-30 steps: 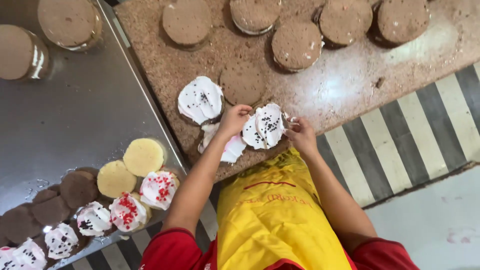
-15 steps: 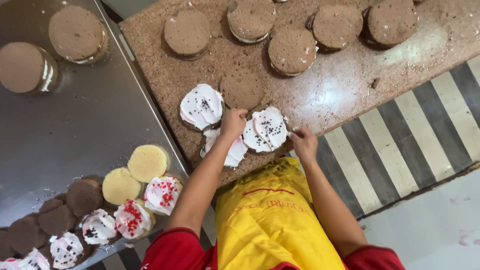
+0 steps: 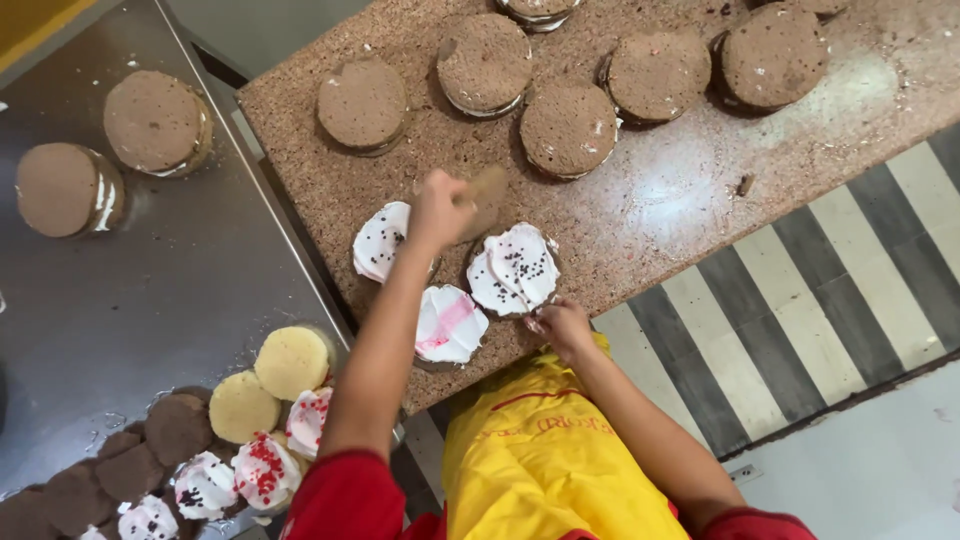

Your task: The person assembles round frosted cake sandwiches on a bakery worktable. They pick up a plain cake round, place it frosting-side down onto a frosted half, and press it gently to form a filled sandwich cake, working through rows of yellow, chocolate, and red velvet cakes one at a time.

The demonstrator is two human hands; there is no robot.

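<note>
We see the left hand (image 3: 440, 208) closed on a blurred brown cake slice (image 3: 487, 195) above the granite counter (image 3: 680, 190). The right hand (image 3: 562, 326) touches the white-iced cake (image 3: 514, 268); we cannot tell how its fingers curl.

1. The left hand (image 3: 440, 208) is raised over the speckled brown worktop (image 3: 680, 190), gripping a brown cake disc (image 3: 487, 196), which is blurred.
2. The right hand (image 3: 562, 327) rests at the worktop's near edge, fingers touching the white-iced cake with dark sprinkles (image 3: 515, 268).
3. Just beside lie another sprinkled iced round (image 3: 382, 240) and a pink-streaked iced round (image 3: 449, 323).
4. Brown layered cakes (image 3: 570, 128) sit farther back.
5. A steel table (image 3: 190, 280) on the left carries brown, yellow and iced rounds.
</note>
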